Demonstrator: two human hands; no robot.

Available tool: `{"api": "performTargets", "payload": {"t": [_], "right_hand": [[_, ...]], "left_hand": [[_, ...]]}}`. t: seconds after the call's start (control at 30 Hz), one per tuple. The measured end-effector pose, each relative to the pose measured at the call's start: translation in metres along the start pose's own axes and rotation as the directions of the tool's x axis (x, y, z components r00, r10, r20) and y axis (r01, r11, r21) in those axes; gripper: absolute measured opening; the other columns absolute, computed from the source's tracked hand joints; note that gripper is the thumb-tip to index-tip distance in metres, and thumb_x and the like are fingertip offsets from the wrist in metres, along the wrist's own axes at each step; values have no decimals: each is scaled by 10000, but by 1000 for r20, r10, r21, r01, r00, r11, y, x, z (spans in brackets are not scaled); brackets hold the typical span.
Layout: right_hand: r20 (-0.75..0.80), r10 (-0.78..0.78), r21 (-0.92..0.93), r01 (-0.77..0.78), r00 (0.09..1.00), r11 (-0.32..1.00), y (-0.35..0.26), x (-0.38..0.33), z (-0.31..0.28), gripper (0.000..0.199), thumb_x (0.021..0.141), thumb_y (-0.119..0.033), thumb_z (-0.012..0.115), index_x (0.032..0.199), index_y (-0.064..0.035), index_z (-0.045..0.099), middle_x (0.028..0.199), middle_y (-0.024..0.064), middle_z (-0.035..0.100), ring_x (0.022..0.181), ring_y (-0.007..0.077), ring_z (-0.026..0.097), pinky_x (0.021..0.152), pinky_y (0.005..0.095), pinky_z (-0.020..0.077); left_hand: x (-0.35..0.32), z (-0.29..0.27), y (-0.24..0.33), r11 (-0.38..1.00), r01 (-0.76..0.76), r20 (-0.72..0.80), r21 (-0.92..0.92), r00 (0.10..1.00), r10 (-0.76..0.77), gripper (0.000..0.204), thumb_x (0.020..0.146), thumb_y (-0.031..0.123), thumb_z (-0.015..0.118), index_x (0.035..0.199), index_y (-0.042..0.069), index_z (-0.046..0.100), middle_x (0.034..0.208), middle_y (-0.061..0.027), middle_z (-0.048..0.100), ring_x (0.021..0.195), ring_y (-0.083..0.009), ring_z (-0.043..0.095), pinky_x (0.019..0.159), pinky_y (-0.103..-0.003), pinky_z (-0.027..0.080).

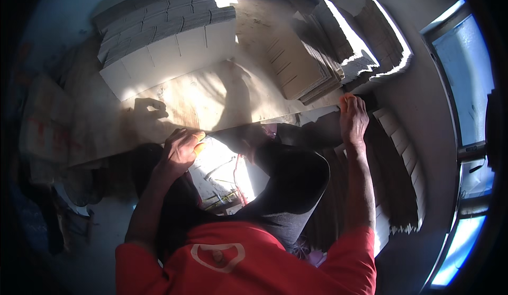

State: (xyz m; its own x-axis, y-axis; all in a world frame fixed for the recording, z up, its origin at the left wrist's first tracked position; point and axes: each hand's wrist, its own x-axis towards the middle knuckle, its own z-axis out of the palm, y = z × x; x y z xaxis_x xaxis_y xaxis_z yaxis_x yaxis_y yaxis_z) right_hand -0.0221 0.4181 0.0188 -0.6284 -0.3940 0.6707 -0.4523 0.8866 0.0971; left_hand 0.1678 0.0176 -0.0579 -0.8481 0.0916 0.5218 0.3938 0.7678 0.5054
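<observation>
Left to right: slotted cardboard dividers (174, 51) stand packed together on a wooden tabletop (185, 102), seemingly bracing one another. The left hand (181, 151) curls at its front edge, grip unclear. Slotted cardboard sheets (297, 66) lie stacked, probably for easy reach, near the curled right hand (353, 119); whether it grips anything, I cannot tell.

The bench (185, 102) looks like wood, matt and fairly smooth, with blotchy grain, while the slotted sheets (296, 65) and the pale stacked block (174, 54) look like dull, dry cardboard, flat-faced but ridged where their edges gather. The red shirt (238, 263) is soft, matt cloth with a smoother-looking pale print, and the dark trousers (293, 176) are lustreless fabric; the window panes (465, 78) look smooth and glassy.
</observation>
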Motion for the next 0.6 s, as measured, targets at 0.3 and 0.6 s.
{"api": "performTargets", "payload": {"t": [0.3,0.6], "right_hand": [[365,224,-228,-147,904,963,-31,85,124,440,764,-340,739,1004,-44,521,1056,179,568,1045,357,546,785,492,473],[357,177,-115,-145,917,983,-16,98,132,291,819,-255,695,883,-32,518,850,207,635,837,378,622,701,478,475]], "left_hand": [[29,-28,-77,983,86,-75,160,994,-74,253,661,-3,751,887,25,640,847,-101,668,780,-287,627,695,-376,522],[149,-23,-157,925,80,-206,372,978,-2,542,654,60,797,1136,-3,558,1150,-123,597,1101,-283,526,907,-388,439]]}}
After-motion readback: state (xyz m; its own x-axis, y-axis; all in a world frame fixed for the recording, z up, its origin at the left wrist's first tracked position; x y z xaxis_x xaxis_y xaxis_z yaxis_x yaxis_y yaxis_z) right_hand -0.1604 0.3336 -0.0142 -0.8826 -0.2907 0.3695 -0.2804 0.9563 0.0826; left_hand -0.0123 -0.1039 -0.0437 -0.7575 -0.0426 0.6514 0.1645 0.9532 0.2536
